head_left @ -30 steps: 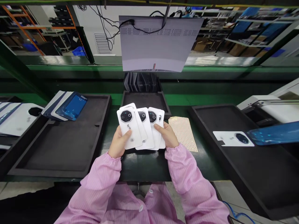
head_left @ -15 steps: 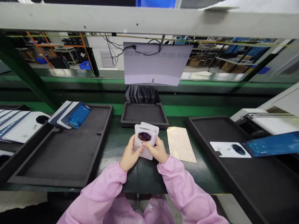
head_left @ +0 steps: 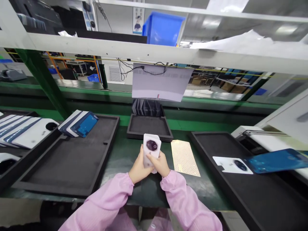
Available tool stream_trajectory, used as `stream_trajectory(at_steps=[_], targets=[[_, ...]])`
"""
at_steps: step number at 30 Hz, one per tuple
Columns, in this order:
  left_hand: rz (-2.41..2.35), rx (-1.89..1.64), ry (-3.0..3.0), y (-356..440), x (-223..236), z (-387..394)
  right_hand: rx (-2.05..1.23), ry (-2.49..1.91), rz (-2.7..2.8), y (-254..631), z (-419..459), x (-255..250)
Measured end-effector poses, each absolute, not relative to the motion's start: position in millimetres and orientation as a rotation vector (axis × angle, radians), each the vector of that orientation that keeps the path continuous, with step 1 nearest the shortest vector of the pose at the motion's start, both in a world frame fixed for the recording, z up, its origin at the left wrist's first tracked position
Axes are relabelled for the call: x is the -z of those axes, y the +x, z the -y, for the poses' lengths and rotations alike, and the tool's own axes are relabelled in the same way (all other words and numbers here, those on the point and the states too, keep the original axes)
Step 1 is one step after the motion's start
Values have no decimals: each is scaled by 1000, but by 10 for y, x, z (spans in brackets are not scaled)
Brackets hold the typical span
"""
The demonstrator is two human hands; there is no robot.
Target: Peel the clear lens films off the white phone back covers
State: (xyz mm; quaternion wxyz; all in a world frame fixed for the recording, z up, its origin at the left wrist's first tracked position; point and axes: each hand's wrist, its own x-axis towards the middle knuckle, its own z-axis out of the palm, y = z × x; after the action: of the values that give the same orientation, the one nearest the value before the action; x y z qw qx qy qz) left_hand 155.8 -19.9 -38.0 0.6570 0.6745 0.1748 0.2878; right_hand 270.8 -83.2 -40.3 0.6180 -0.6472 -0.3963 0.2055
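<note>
Both my hands are closed around white phone back covers [head_left: 152, 154], which are held upright over the dark green bench. The front cover has a dark round camera area near its top, and the edge of at least one more shows behind it. My left hand [head_left: 141, 167] grips the left side. On the lower right, my right hand [head_left: 159, 163] holds on, with its thumb across the front face. The fingers behind the covers are hidden. Just right of my right hand lies a cream sheet [head_left: 184, 158] covered in rows of small dots.
At left, a black tray [head_left: 64, 166] carries several white and blue covers [head_left: 79, 123] at its far end. A small black tray [head_left: 149, 125] with upright dark sheets stands ahead. To the right, another black tray [head_left: 211, 141] bears a white cover [head_left: 232, 165] and a blue one [head_left: 276, 161].
My view has tilted up, showing more of the upper shelf and a blue bin. The held covers now overlap more closely, and my left hand has shifted along their side.
</note>
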Motion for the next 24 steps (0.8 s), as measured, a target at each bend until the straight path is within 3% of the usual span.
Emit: stream_trajectory(at_steps=[8,13,19,24], targets=[[-279,-493,1028,1414,197,149,-408,-1614,1133,2379,861,-52],[-323,-405,858,1290,162,86,-712,-1573,1553,2456,1031,-362],[-215,-189,731,1202,38,5,-454,-1598,1109,2801,818,-474],[-238,-146,706,1236,92,37,-1060,-1295,934,2740,655,-166]])
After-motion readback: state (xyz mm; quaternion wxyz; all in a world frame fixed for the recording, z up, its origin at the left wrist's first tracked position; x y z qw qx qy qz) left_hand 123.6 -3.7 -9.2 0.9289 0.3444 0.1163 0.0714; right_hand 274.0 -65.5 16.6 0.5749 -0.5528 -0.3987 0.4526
